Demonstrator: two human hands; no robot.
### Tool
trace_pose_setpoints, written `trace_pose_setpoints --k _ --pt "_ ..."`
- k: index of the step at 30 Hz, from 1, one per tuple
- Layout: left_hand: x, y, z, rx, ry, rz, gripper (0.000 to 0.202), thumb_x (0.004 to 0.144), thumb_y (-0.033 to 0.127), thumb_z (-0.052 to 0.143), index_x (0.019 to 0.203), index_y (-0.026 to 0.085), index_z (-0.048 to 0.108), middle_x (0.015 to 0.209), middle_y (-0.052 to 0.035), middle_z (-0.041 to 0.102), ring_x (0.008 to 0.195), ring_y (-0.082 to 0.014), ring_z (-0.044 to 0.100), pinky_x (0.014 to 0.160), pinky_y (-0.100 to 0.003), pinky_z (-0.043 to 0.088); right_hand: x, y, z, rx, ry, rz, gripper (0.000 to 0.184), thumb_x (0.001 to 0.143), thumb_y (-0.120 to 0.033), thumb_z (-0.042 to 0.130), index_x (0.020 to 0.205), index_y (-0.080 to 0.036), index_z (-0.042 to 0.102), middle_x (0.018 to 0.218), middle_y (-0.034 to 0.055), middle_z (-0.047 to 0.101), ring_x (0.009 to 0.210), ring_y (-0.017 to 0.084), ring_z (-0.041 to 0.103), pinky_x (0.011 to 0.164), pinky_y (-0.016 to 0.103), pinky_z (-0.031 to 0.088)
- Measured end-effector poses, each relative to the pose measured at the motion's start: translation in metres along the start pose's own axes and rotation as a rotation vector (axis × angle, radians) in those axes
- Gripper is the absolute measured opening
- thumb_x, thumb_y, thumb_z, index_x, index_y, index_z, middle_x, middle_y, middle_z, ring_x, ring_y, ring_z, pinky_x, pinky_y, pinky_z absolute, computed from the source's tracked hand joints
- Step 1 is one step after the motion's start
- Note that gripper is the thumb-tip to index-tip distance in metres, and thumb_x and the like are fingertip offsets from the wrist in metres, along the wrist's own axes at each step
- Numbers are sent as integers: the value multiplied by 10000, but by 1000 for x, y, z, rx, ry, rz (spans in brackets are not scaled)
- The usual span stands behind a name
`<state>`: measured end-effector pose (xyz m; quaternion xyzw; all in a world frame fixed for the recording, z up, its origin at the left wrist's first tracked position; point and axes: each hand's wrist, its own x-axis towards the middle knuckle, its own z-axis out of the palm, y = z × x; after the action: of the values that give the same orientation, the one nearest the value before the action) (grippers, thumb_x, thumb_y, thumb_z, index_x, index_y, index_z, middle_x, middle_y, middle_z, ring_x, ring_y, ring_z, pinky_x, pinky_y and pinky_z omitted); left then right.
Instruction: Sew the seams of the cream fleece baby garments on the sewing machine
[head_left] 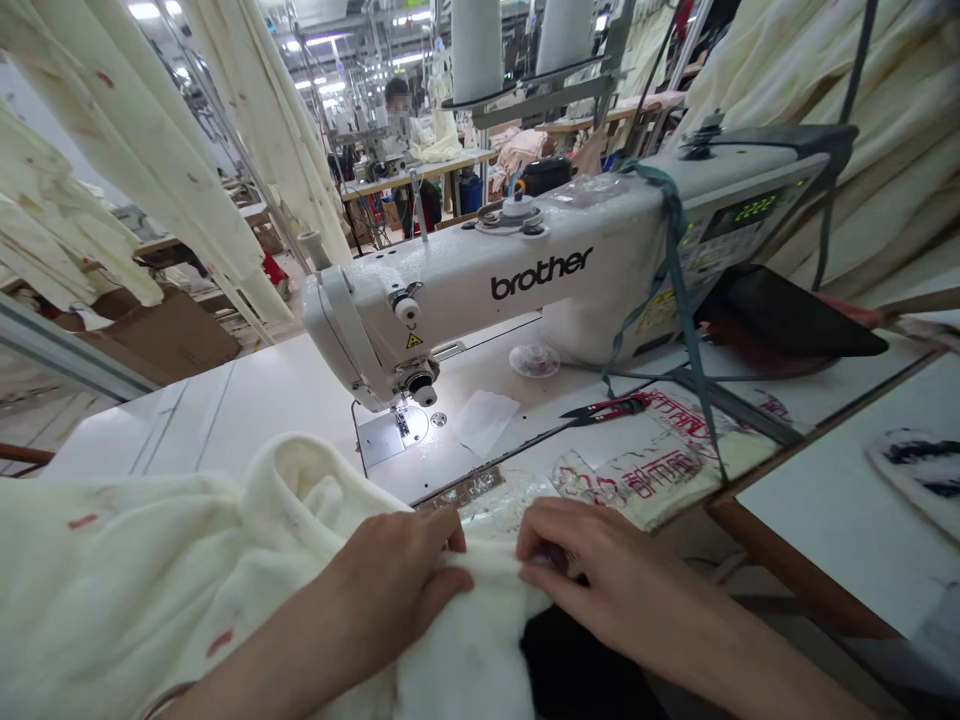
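Both hands pinch the upper edge of a cream fleece garment [315, 570] with small red marks. My left hand [401, 580] is closed on it, thumb and fingers gripping the folded edge. A short way to the right, my right hand [574, 560] pinches the same edge between thumb and fingers. The cloth sags down between and below them, and more of it is bunched at the left with a rolled loop standing up. Beyond the hands stands a white sewing machine [480, 270], its lamp lit over the needle plate [381, 440]. The garment is apart from the needle.
Thread snips [609, 408] and a white paper scrap [487, 420] lie on the machine table. A clear dish [534, 360] sits under the arm. Thread cones [476, 50] stand behind. Cream garments [135, 130] hang at left and right. A person [397, 100] is in the background.
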<state>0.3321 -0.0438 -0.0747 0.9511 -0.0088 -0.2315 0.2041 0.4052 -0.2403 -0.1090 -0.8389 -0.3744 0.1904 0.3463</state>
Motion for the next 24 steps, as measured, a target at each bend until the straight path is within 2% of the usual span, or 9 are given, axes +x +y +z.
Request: trace_pose_setpoints --k 3,6,9,12,16,20,24 --pt "16 10 9 136 158 25 150 812 220 569 950 164 553 996 -71 593 918 -248 539 806 -423 427 11 5 3 -60 -2 27 216 733 30 567 687 -176 524 729 -21 560 711 156 533 631 262 387" --pt "26 17 21 95 244 143 213 785 290 630 918 150 541 1003 -80 557 948 -250 493 848 -451 418 13 12 2 -54 -20 17 214 743 30 578 696 -174 533 750 -22 538 729 150 521 642 254 376" --pt "29 12 28 36 188 208 158 788 248 619 827 151 501 971 -74 546 951 -236 479 851 -423 419 14 13 -3 -8 -49 -21 215 724 35 594 697 -170 536 781 -26 521 752 138 514 654 240 372" --pt "26 -4 23 -46 138 261 116 839 256 542 847 169 467 935 -48 552 902 -201 503 790 -351 423 23 8 -9 62 -64 -70 203 717 20 614 723 -175 557 795 -37 543 777 134 518 678 235 367" --pt "19 -24 7 -246 84 166 178 845 346 537 887 187 468 859 3 588 760 -143 533 696 -277 397 47 -3 -14 212 -221 -46 166 732 -9 611 732 -172 581 675 -57 546 655 113 507 565 203 340" --pt "15 -32 -3 -424 40 125 269 832 429 548 950 188 539 908 6 614 825 -135 534 734 -247 387 70 -7 -14 363 -381 -40 124 754 -45 574 736 -163 540 629 -54 572 564 97 548 516 179 385" --pt "18 -36 -5 -513 -4 47 375 860 508 453 844 156 581 769 10 551 705 -106 447 628 -220 332 83 -9 -16 331 -444 -18 81 713 -105 587 750 -169 552 586 -40 595 554 118 573 468 170 372"
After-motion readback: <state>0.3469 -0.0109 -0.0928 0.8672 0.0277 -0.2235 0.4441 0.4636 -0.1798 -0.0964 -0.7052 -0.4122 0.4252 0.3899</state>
